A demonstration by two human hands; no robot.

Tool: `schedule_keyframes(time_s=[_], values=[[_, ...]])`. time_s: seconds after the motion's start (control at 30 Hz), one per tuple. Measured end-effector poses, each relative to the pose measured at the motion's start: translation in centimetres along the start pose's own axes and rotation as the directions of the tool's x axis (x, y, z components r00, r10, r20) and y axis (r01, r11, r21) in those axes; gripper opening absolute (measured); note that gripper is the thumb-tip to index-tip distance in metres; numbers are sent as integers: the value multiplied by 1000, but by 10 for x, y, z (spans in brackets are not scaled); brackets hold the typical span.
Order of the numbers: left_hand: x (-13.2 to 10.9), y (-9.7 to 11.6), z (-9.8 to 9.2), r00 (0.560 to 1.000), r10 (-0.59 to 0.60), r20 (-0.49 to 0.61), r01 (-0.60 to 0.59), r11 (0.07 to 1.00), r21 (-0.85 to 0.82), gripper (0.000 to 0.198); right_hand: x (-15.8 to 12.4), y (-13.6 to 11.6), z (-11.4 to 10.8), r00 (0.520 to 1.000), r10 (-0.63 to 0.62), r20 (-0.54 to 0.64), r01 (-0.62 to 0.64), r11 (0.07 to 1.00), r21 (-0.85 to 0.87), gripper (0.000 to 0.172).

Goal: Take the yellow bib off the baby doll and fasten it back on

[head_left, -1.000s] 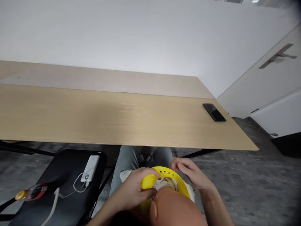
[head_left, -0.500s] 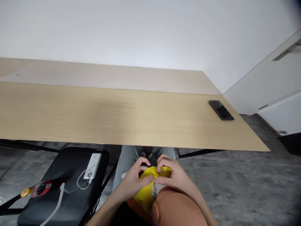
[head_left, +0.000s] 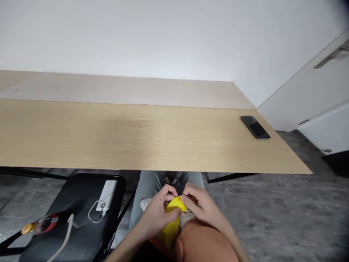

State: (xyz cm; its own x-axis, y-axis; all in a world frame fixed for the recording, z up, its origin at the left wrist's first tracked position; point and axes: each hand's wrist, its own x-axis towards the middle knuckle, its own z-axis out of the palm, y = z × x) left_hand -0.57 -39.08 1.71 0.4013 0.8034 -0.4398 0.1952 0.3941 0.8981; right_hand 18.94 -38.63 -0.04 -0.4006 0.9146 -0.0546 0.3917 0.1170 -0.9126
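Nearest is the doll (head_left: 208,242), probably propped there for easy reach. Just beyond it, the left hand (head_left: 159,211) and right hand (head_left: 200,204) pinch the yellow piece (head_left: 170,231), likely to hold it taut. The phone (head_left: 255,127) lies aside on the desk (head_left: 163,145).

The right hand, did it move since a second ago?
Yes. Judged against the phone on the table, the right hand has moved left in the picture, in toward the left hand.

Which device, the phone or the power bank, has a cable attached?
The white power bank on the black chair; the black phone on the table shows none.
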Motion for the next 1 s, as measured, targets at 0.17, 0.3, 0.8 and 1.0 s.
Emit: schedule_keyframes(time_s=[0.17, 0.3, 0.8, 1.0], values=[[7, -3, -6, 997, 44, 68, -40, 998, -57, 21, -1, 0, 1, 998, 67, 13, -68, 993, 96, 31], [13, -6, -7, 993, 64, 99, -67, 997, 28, 29, -1, -2, 2, 997, 69, 21, -71, 988, 136, 34], [13, -1, -6, 994, 77, 76, -79, 996, 34, 19, -3, 5, 3, 995, 96, 14, -97, 981, 166, 36], [12, -4, -7, 996, 67, 66, -65, 998, -22, 22, -4, 4, 3, 987, 155, -33, -143, 963, 230, 34]])
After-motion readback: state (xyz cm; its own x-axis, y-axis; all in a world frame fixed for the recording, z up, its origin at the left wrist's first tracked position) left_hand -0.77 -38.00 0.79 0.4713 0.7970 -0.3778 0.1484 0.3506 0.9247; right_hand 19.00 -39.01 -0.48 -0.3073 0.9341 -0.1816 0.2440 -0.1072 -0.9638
